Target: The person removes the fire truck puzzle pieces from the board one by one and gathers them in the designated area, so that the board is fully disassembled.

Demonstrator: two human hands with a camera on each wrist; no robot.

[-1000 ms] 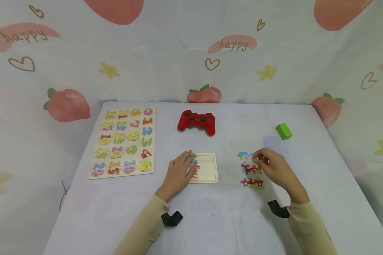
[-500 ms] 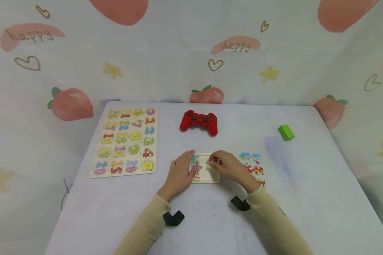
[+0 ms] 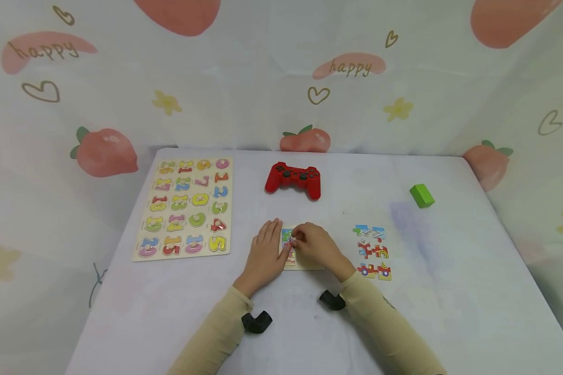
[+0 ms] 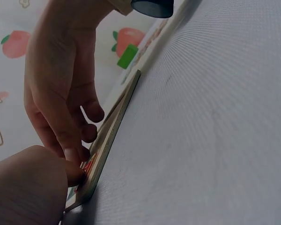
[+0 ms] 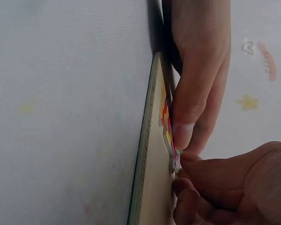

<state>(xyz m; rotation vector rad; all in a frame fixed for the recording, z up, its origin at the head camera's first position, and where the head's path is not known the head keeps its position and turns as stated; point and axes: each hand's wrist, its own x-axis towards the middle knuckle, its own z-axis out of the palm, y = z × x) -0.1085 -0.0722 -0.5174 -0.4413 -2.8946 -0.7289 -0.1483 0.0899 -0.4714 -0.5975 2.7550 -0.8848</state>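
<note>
A small wooden puzzle board lies at the table's middle. Colourful puzzle pieces fill its left strip. My left hand lies along the board's left edge with fingers extended, its thumb on the placed pieces. Over the board, my right hand pinches a small puzzle piece with thumb and forefinger, at the right side of the filled strip; the fingers mostly hide that piece. In the right wrist view both hands' fingertips nearly meet there. Several loose puzzle pieces lie in rows to the right.
A wooden number board with knobbed digits lies at left. Behind the puzzle board is a red game controller. A green block stands at the back right. A printed cloth hangs behind the table.
My right hand has moved left from the loose pieces to the puzzle board, up to the filled strip beside the left thumb. The left hand has stayed on the board.
</note>
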